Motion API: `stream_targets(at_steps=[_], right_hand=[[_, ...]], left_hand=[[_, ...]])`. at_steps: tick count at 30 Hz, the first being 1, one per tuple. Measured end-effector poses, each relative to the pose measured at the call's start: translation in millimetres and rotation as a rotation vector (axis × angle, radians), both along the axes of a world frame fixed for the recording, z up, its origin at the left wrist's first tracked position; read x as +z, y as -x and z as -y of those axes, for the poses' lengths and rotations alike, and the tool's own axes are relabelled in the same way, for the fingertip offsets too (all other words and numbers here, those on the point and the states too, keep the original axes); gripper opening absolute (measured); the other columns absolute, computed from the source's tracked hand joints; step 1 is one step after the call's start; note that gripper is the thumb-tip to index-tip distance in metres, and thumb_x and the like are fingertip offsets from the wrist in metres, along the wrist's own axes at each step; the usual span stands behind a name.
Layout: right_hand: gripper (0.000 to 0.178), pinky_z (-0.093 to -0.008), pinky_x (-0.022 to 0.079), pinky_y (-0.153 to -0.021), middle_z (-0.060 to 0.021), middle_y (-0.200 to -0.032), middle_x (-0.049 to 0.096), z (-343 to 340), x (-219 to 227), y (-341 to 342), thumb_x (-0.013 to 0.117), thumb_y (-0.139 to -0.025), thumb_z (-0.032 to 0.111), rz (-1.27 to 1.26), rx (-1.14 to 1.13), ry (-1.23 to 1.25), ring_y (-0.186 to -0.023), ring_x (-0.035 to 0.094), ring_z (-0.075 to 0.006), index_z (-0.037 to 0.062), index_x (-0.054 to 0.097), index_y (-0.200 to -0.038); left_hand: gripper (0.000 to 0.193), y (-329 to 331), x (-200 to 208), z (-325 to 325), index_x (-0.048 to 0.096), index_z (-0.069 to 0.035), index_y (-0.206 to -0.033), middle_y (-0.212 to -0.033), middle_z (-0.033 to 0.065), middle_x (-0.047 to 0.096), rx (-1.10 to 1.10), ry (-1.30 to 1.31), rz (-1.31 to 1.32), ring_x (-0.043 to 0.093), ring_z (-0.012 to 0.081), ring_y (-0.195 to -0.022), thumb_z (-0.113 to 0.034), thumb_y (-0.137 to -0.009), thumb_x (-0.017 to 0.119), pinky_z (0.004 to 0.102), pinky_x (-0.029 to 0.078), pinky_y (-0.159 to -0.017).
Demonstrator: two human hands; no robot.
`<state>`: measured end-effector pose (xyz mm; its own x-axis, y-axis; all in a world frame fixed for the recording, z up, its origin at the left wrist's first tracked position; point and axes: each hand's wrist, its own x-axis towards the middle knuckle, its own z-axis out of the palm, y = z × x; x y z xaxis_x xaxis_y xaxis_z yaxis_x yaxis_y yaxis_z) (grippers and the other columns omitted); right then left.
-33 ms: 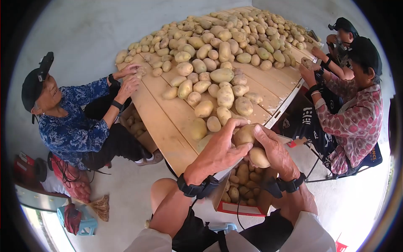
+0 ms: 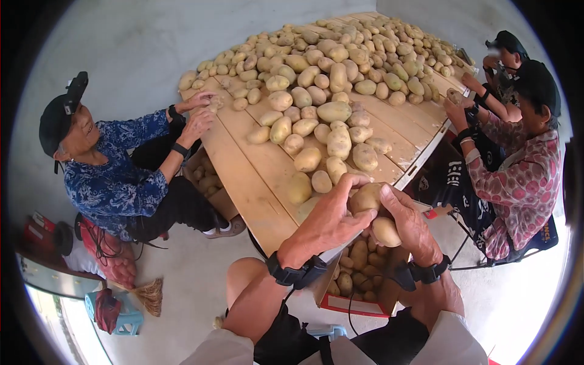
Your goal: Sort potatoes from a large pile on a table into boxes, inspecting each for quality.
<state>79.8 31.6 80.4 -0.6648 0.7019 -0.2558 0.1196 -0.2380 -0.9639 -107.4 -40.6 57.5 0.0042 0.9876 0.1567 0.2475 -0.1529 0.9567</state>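
Note:
Just past the near end of the wooden table (image 2: 243, 176), my hands are together around two potatoes. My left hand (image 2: 328, 216) is closed against the upper potato (image 2: 366, 198), its thumb reaching across below it. My right hand (image 2: 413, 228) has its thumb on that same potato's right side, and its palm side is against a second, lower potato (image 2: 385, 232). The right fingers are mostly hidden behind the potatoes. Below my hands stands an open box (image 2: 350, 306) with several potatoes inside. Loose potatoes (image 2: 309, 159) lie on the table close beyond my left hand.
A big potato heap (image 2: 340, 58) covers the table's far part. At the left a person in blue (image 2: 115, 164) handles a potato; two people (image 2: 517, 152) sit at the right, the nearer holding one. A mesh sack (image 2: 115, 255), broom (image 2: 149, 296) and blue stool (image 2: 126, 319) are lower left.
The whole view has shifted a little, so the scene sits slightly farther right and lower. My hands keep the same hold on the two potatoes.

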Motion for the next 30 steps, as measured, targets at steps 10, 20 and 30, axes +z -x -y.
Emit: stream_targets(at_steps=[10,20,30], right_hand=[[0.055,-0.0288,0.049,-0.061,-0.0089,-0.092,0.065,-29.7,-10.0,-13.5,0.041,-0.112,0.051,-0.458,-0.479,0.258,-0.076,0.061,-0.0171,0.0021,0.062,-0.122],[0.052,-0.0319,0.049,-0.062,-0.0123,-0.100,0.064,-40.8,-30.7,-20.8,0.042,-0.113,0.046,-0.578,-0.479,0.381,-0.083,0.062,-0.0212,-0.0009,0.060,-0.124],[0.050,-0.0351,0.051,-0.067,-0.0126,-0.098,0.065,-39.2,-20.9,-23.1,0.042,-0.113,0.040,-0.482,-0.493,0.263,-0.085,0.061,-0.0221,-0.0051,0.058,-0.128]], left_hand=[[0.045,28.3,10.7,-5.6,0.047,-0.006,-0.143,-0.142,0.0189,0.058,-0.115,0.034,1.159,0.065,0.0282,-0.102,-0.031,-0.106,0.050,0.0344,0.053,-0.069],[0.038,35.4,4.9,-4.2,0.058,-0.007,-0.128,-0.117,0.0121,0.059,-0.066,0.043,1.428,0.061,0.0238,-0.097,-0.039,-0.109,0.053,0.0323,0.051,-0.064],[0.031,45.1,0.4,-0.5,0.056,-0.003,-0.127,-0.118,0.0121,0.056,-0.063,0.010,1.395,0.059,0.0243,-0.103,-0.027,-0.108,0.058,0.0335,0.050,-0.070]])
